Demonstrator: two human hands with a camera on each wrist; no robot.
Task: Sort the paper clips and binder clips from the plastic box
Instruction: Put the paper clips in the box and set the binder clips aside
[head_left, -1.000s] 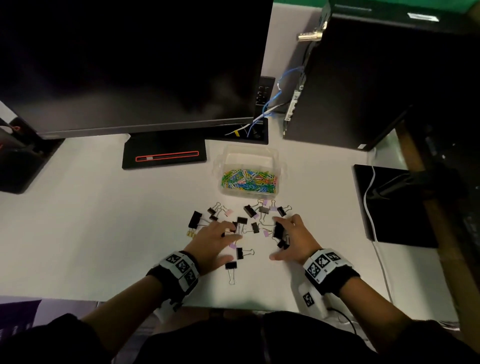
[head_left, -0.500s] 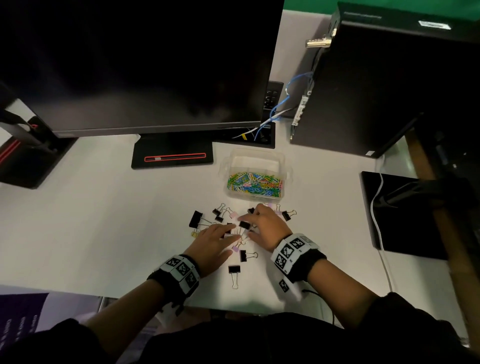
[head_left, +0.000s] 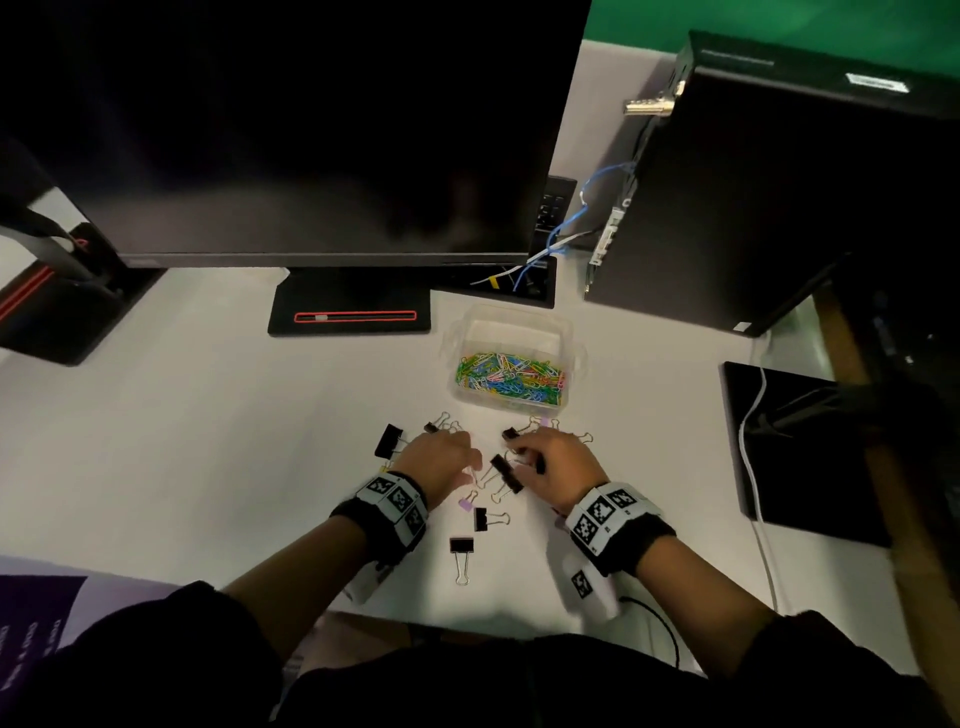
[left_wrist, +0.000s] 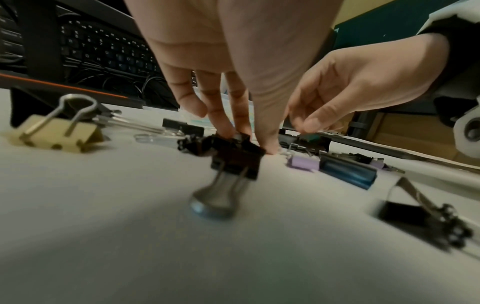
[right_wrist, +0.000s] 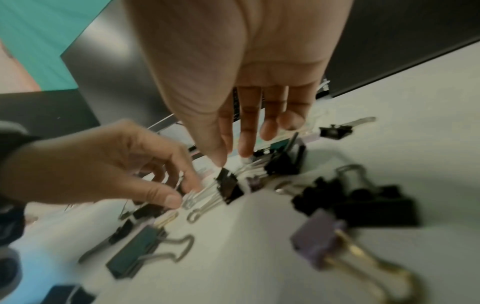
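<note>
A clear plastic box (head_left: 511, 332) holds coloured paper clips (head_left: 509, 374). Black, purple and tan binder clips (head_left: 461, 545) lie scattered on the white table (head_left: 208, 467) in front of it. My left hand (head_left: 447, 457) reaches down into the pile, and its thumb and fingers (left_wrist: 228, 127) pinch a black binder clip (left_wrist: 235, 160) whose wire handles point back at the wrist. My right hand (head_left: 545, 460) hovers close beside it with relaxed fingers (right_wrist: 246, 148). Its thumb tip touches another black clip (right_wrist: 230, 185). The two hands are almost touching.
A dark monitor (head_left: 311, 130) and its stand base (head_left: 353, 314) rise behind the box, with a black computer tower (head_left: 779, 197) and cables at the back right. A black pad (head_left: 789, 441) with a white cable lies at the right. The table's near edge runs under my wrists.
My right hand swung left into the pile, then drew back a little to the right. My left hand stayed over the clips and its fingers curled down onto one.
</note>
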